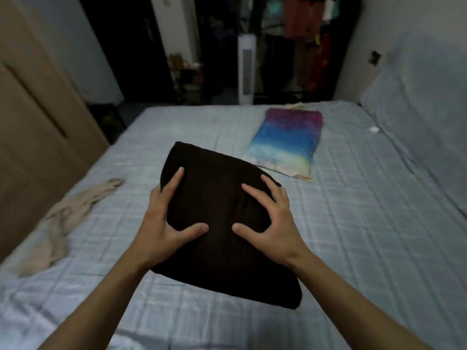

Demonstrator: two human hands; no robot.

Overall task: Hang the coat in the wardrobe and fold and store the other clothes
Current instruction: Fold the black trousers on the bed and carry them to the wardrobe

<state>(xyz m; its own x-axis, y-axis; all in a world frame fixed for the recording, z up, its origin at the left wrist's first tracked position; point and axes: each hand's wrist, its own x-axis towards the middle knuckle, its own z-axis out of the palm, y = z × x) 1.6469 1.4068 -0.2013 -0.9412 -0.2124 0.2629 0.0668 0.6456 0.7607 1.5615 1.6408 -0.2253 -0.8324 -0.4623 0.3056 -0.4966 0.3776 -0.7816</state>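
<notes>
Head view, looking down at a bed (pixel 353 223) w/ a pale blue checked sheet. At ctr frame you hold a folded black garment (pixel 222 248), a thick, roughly rectangular bundle angled from upper left to lower right. Can't tell if it rests on the sheet or is lifted just clear of it.

Your left hand (pixel 164 223) grips the bundle's left edge: thumb and index finger lie on top, the other fingers wrap out of sight round the side. Your right hand (pixel 275 223) holds the right side, fingers spread wide and bent, tips pressing into the fabric, outer fingers curling over the far edge. Both forearms enter from the bottom of the frame.

Behind the bundle, right of ctr, a folded multicoloured cloth (pixel 285 140), purple to blue to pale yellow, lies flat on the sheet. At left of frame a crumpled beige garment (pixel 65 218) sprawls unfolded near the bed's edge.

Upper left: a brown wardrobe door (pixel 38 122). Top ctr: a white tower fan (pixel 245 69). Upper right: hanging clothes (pixel 303 18), dim and blurred.
</notes>
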